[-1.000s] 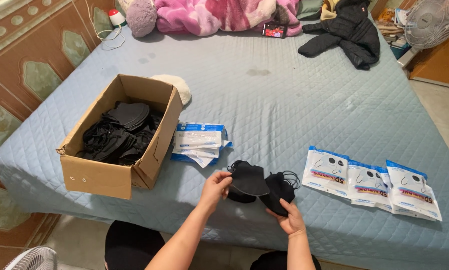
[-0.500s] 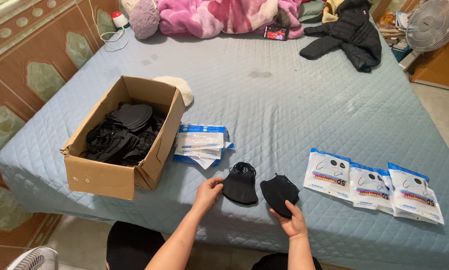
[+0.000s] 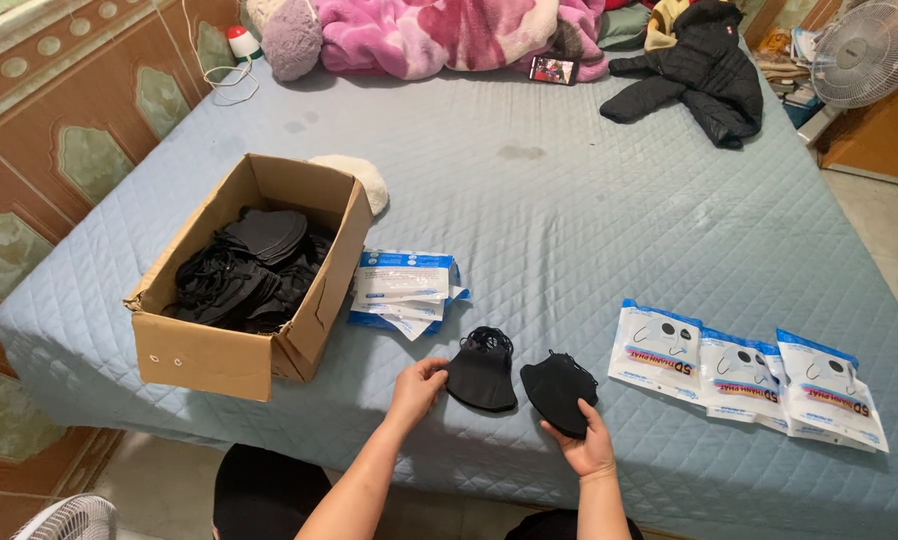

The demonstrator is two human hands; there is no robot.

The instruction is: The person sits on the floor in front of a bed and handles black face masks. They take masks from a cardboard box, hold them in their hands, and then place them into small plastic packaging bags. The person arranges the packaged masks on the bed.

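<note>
Masks are being handled at the near edge of a bed covered in a pale blue quilted sheet [image 3: 589,210]. One black mask [image 3: 482,372] lies flat on the sheet, its ear loops bunched at the top, and is touched at its left edge by the left hand [image 3: 416,388], whose fingertips are drawn together in a light pinch on the fabric. A second black mask [image 3: 557,390] is held by the right hand [image 3: 587,448], with the thumb over its lower edge and the fingers tucked beneath, so that it is lifted slightly off the sheet; the two masks sit just beside each other without overlapping, as if kept apart as single pieces. To the left, an open cardboard box [image 3: 231,352] is filled with a loose heap of more black masks [image 3: 244,272], within easy reach of the left arm. Between box and hands, a small stack of flat blue-and-white pouches [image 3: 404,288] is kept. On the right, three filled pouches [image 3: 747,372] are laid in an overlapping row, well apart from the box.
</note>
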